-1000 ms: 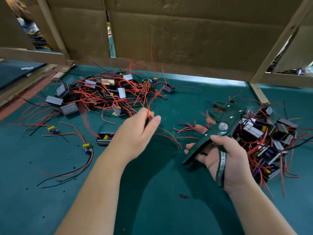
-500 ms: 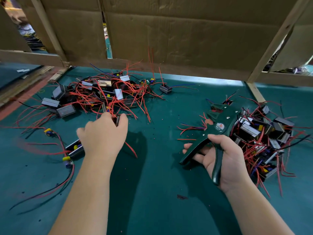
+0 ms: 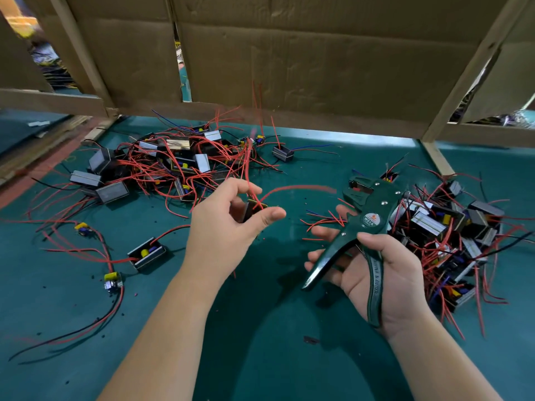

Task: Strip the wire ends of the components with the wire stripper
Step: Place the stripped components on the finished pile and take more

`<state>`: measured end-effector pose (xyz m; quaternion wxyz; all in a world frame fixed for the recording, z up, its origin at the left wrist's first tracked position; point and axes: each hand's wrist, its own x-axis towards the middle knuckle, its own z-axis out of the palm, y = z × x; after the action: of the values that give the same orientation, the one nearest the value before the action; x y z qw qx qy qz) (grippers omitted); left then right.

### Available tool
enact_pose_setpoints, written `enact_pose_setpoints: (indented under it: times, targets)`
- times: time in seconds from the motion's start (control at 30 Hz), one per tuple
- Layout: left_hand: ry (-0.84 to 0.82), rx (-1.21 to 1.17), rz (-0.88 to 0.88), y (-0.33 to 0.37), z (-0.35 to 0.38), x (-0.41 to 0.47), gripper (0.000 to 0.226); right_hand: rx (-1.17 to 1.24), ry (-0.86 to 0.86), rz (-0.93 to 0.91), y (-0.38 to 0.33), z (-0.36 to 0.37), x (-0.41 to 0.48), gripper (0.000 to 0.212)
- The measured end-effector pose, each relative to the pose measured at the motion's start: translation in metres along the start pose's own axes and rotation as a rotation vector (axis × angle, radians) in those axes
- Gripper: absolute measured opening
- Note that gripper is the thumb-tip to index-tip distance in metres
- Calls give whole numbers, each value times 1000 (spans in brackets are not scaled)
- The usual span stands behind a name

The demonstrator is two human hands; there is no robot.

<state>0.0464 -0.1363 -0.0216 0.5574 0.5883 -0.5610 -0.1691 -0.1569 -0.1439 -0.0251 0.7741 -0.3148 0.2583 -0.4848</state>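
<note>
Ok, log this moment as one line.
left hand: holds component, red wires trailing | right hand: grips wire stripper, handles apart | step: wire end not yet in stripper

I'm in a small electronics workshop, prob. a factory assembly stn. Signs: green-matted table w/ a left heap of components and a right heap of components, all boxed units trailing red wires; cardboard sheets on a rough wooden frame screen my spot; wire stripper in my right hand.
</note>
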Motion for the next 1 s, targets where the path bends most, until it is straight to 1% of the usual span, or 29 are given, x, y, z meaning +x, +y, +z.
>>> enact_pose_setpoints:
  times: [0.1,0.17,0.2,0.23,0.3,0.37,0.43,0.5,0.57,0.6,0.67,0.73,0.8,0.9,0.93,1.0]
  targets:
    - [-81,-67,-85,2,1,-2,40,43,-11,15,0,0,0,61]
    - [-102,-90,-192,4,3,-2,44,60,-6,32,-1,-1,-1,58]
    - [-95,-142,-263,6,4,-1,42,61,-8,42,-2,-1,-1,56]
    - [-82,-242,-340,7,5,0,38,63,-12,51,-2,-1,-1,55]
    - [-43,-537,-475,12,5,3,30,69,-18,70,-3,0,-2,53]
    - [-16,-818,-548,14,0,7,25,71,-20,85,-3,2,-2,54]
    - [-9,-988,-584,12,-5,10,26,74,-24,96,-2,4,-2,58]
    - [-19,-1089,-624,12,-8,12,36,77,-32,102,-1,5,-3,70]
    - [-25,-1134,-677,12,-9,12,46,70,-40,117,0,6,-3,81]
    - [-13,-1135,-708,11,-8,13,48,64,-40,124,0,7,-3,83]
    - [-3,-1084,-760,10,-8,14,42,65,-35,133,0,7,-3,83]
    - [-22,-966,-804,9,-7,14,27,77,-27,130,1,8,-2,80]
    - [28,-913,-838,8,-7,14,13,96,-17,119,2,7,-2,71]
    - [129,-1014,-853,9,-6,14,12,100,-4,100,2,7,-3,62]
    - [126,-1022,-840,10,-4,13,11,90,-7,97,2,8,-4,58]
    - [68,-953,-792,12,1,11,10,70,-47,79,4,10,-6,55]
